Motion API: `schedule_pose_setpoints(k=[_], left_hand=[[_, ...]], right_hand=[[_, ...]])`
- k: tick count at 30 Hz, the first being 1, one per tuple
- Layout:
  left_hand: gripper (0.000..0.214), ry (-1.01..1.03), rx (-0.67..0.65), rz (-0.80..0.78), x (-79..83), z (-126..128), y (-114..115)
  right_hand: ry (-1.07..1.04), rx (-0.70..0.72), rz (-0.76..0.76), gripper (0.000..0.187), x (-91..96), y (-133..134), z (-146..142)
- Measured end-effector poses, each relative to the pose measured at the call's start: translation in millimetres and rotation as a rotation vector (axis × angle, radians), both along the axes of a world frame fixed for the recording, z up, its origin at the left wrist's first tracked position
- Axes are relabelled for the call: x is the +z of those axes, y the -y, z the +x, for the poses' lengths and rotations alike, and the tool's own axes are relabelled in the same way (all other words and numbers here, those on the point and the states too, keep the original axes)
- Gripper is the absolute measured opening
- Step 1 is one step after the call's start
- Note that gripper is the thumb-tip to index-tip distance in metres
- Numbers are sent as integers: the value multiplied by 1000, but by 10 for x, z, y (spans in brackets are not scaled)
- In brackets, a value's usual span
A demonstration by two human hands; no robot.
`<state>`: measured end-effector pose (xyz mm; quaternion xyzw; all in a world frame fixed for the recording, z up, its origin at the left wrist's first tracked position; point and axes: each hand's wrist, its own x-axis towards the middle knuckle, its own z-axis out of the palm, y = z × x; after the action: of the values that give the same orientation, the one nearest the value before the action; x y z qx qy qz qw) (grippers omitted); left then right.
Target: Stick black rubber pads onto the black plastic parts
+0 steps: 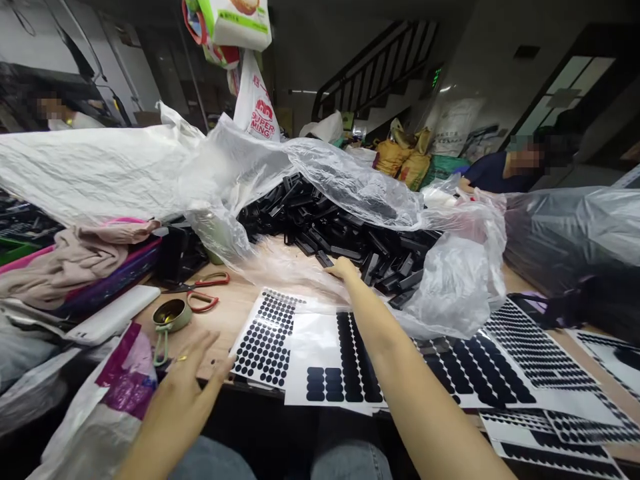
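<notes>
My right hand [343, 269] reaches forward to the near edge of a heap of black plastic parts [400, 260]. Its fingers close on the end of one small, oblong black plastic part [323, 259]; the fingertips are partly hidden. Nearer to me, my left hand [187, 383] hovers by the table edge with its fingers spread and nothing in them. Beneath my right forearm lies a white sheet of black oblong stickers [325, 383]. A sheet of round black stickers [265, 337] is to its left.
Clear plastic sheeting [350, 177] drapes over the heap. Red-handled scissors [203, 301] and a small green metal cup [171, 315] stand left on the table [215, 327]. More sticker sheets [540, 343] spread right. Two people sit beyond, one at each side.
</notes>
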<state>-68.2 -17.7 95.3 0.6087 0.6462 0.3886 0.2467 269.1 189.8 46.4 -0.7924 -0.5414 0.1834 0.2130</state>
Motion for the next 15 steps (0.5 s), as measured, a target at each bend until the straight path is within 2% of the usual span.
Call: schedule_pose_setpoints(k=[2,5,7,8,9,10,11,13,15], left_hand=[[52,44,-20,-122,-115,136,-39],[62,284,-62,-235,-253,262,-153],[65,500,-85,-249,-311,351,-250],[65,603,-100,-256,-337,404,-297],[65,693,-120,-274,-366,457,-341],[63,768,-141,-301,-402,505,-379],[60,820,-154,-333,-446,543,-411],[51,845,-119,-383,-559,569,-450],[43,824,-50,-386,-678,519,-455]], right_hand=[[-3,46,-13,26,103,40,57],[-5,187,58,25,254,304,-52],[-35,383,141,31,271,612,-278],[-56,471,135,30,243,785,-417],[-85,577,137,30,192,955,-557],[-130,753,192,29,123,1109,-688],[-173,841,240,32,42,1236,-801],[-250,822,264,28,-124,1386,-960],[-253,644,209,16,-258,1409,-1037]])
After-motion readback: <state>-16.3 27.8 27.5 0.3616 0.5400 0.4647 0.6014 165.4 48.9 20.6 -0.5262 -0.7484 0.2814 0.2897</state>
